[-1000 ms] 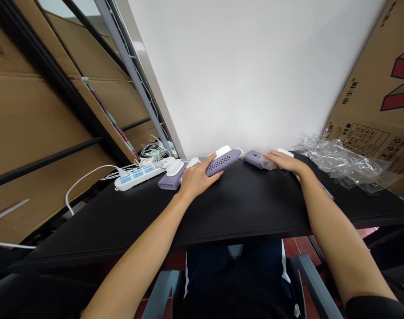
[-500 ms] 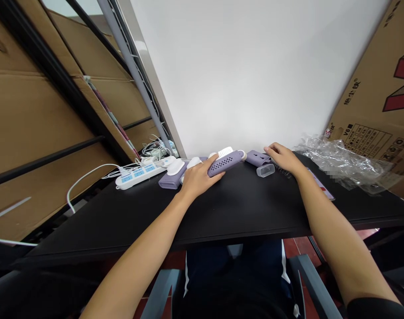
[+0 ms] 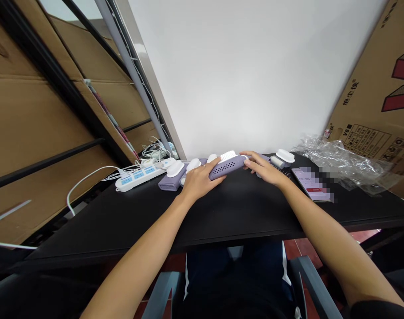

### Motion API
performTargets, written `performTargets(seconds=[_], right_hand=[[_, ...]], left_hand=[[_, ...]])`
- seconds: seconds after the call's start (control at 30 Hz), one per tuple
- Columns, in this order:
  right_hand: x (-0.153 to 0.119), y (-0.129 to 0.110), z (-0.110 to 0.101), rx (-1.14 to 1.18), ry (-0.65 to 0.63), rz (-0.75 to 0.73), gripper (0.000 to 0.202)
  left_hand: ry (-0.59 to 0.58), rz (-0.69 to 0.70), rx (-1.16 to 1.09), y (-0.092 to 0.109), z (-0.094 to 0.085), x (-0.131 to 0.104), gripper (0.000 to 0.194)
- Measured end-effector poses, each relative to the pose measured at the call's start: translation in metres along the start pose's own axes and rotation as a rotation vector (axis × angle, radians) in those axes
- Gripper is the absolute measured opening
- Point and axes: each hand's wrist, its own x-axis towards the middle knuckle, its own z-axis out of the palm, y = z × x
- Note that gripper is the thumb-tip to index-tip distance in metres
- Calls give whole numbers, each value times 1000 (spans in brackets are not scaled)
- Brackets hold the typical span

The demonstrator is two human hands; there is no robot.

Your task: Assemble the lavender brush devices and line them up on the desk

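At frame centre, the device (image 3: 226, 167) is gripped by the left hand (image 3: 200, 178); whether its touched end is gripped by the right hand (image 3: 262, 169) cannot be told. If loosened, it could be dropped.

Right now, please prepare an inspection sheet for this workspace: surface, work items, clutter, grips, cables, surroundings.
Surface: black tabletop, items mostly along its far side.
Work items: purple perforated brush-like device, white ridged part on top; purple-and-white units left of it.
Clutter: crumpled clear plastic film at right; phone, screen lit, partly pixelated.
Grips: left hand holds the device; right hand has fingers at its right end.
Cables: white cable loops from white power strip past the left edge.
Surroundings: white wall behind; cardboard carton at right.
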Motion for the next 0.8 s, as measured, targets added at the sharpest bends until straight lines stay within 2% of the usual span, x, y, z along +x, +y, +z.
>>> performTargets(seconds=[0.2,0.5,0.8], right_hand=[[3,5,3,37,-2,-50,44],[7,6,17,12,161,-117,34],[6,8,18,53,189,-162,35]], left_hand=[[-1,6,0,0,0,-1,70],[44,21,20,-1,2,0,68],[88,70,-22,0,2,0,64]])
